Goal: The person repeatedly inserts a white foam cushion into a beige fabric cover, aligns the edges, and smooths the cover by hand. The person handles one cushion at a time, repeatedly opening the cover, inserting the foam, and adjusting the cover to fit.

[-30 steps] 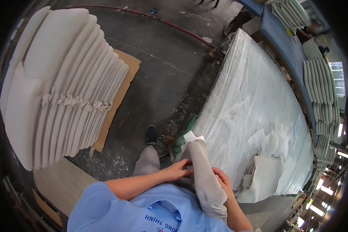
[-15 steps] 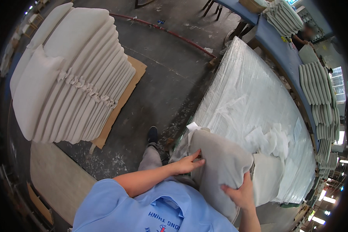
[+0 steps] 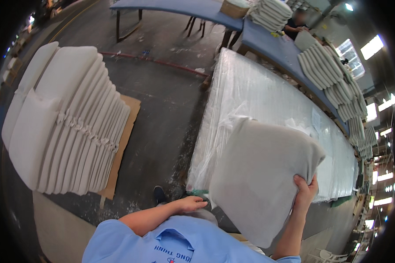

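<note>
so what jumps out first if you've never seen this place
The large flat grey fabric cushion held up in the middle foreground, gripped at its right edge by the right hand, draws the eye first. On the left stands a tall row of white foam cushion pads on brown cardboard. Behind the cushion runs a long table wrapped in clear plastic sheeting, while the left hand rests low, near the cushion's bottom corner.

Bright ceiling lights (image 3: pixel 378 44) glare at right; plastic-covered table (image 3: pixel 267 96) shines; fisheye bends edges, dark rim

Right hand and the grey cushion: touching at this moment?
Touching. The head view shows the right hand with fingers curled over the grey cushion at its right edge.
</note>
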